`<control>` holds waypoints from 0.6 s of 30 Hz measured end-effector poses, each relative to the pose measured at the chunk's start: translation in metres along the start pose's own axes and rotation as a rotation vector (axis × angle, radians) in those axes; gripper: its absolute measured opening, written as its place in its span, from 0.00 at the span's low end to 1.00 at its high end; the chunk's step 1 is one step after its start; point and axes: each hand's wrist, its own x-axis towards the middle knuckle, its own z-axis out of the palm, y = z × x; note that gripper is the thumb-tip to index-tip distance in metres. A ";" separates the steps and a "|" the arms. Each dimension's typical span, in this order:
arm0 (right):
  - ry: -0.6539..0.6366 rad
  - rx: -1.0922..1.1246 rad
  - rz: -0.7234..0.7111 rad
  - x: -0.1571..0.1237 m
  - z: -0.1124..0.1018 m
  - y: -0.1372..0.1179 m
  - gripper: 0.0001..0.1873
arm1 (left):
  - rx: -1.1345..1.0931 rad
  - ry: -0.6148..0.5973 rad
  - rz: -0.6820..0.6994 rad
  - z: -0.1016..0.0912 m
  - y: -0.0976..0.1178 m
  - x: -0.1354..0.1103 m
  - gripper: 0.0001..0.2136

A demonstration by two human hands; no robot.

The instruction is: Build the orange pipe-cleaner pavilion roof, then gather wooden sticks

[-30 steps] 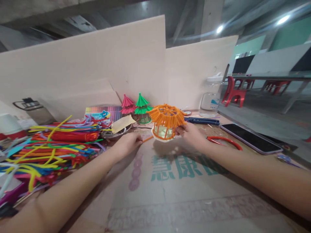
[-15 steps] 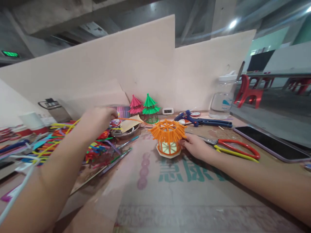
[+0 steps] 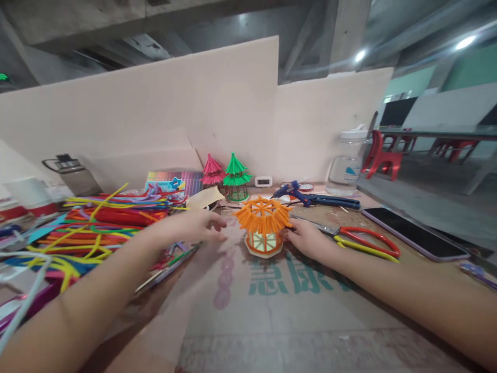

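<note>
An orange model pavilion (image 3: 263,220), made of fuzzy craft sticks with a fringed roof on a pale base, stands on the cardboard-covered table. My right hand (image 3: 308,239) holds its right side, fingertips partly hidden behind the roof edge and wall. To the left of the pavilion, my left hand (image 3: 200,226) hovers with fingers curved and apart, nothing visible in them. Beneath and beside my left forearm lies a heap of coloured pipe cleaners (image 3: 93,228). A green model pavilion (image 3: 236,176) and a pink model pavilion (image 3: 212,170) with pointed roofs stand behind.
Pliers (image 3: 368,241) with red and yellow handles and a phone (image 3: 413,233) lie at right. A blue glue gun (image 3: 293,191) and a small digital clock (image 3: 263,181) are at the back. A water jug (image 3: 345,163) stands before the partition (image 3: 233,109); a bottle (image 3: 75,176) is at left.
My left hand has come down and right, towards the orange pavilion, and no longer holds the thin orange pipe cleaner. My right hand stays on the pavilion. The view has shifted slightly.
</note>
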 end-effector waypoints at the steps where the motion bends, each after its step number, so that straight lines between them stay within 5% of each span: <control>1: -0.006 -0.008 0.004 0.000 -0.001 -0.001 0.09 | -0.101 -0.101 0.027 0.015 0.011 0.004 0.22; 7: -0.054 -0.053 0.025 0.001 -0.011 -0.003 0.09 | -0.462 0.013 0.191 0.075 0.032 0.019 0.21; 14: -0.021 -0.137 -0.008 -0.017 -0.043 0.003 0.10 | -0.378 0.227 0.101 0.094 0.035 0.016 0.20; 18: 0.038 -0.303 0.050 -0.027 -0.075 0.015 0.12 | -0.356 0.250 0.136 0.100 0.039 0.014 0.14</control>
